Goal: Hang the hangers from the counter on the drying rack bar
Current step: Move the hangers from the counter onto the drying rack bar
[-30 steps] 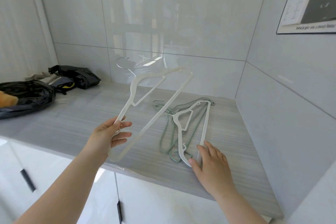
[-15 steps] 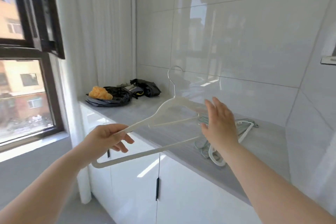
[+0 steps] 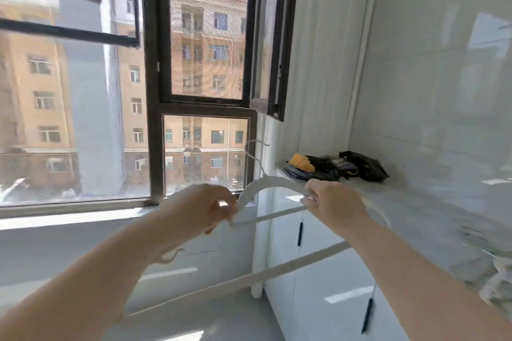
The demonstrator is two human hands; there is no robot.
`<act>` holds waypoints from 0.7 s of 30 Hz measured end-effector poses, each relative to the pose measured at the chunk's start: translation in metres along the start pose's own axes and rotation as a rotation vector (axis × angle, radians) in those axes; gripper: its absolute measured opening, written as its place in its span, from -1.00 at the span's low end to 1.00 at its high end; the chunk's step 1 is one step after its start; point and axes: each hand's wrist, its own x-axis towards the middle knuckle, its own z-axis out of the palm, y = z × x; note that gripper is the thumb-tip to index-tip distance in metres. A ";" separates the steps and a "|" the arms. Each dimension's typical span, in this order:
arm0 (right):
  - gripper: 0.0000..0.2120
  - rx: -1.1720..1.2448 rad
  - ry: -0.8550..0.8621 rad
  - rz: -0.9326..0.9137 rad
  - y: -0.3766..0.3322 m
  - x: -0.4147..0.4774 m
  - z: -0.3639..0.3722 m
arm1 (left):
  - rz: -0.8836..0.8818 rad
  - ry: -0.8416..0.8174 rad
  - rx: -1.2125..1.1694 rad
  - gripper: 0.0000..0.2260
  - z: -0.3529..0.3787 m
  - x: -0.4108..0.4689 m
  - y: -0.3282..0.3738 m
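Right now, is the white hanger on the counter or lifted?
Lifted: left hand and right hand grip the white hanger in midair beside the counter.

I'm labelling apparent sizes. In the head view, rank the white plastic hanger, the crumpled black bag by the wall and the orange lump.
1. the white plastic hanger, though nearness to the camera inflates it.
2. the crumpled black bag.
3. the orange lump.
Bag and lump sit at similar depth, so that order holds.

One white hanger [image 3: 273, 180], one left hand [image 3: 205, 203], one right hand [image 3: 332, 202], two black cabinet handles [image 3: 299, 234] [image 3: 367, 315].
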 end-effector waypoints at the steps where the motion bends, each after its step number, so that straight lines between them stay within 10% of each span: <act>1: -0.73 0.017 0.034 -0.026 -0.014 0.005 0.000 | -0.025 0.012 -0.013 -0.87 -0.007 -0.007 -0.005; 8: -0.90 0.094 0.127 -0.178 -0.124 0.032 -0.006 | -0.141 0.119 0.023 -0.76 -0.069 -0.074 -0.067; 21: -0.57 0.275 0.147 -0.507 -0.423 0.075 -0.013 | -0.467 0.418 0.231 -0.76 -0.253 -0.258 -0.214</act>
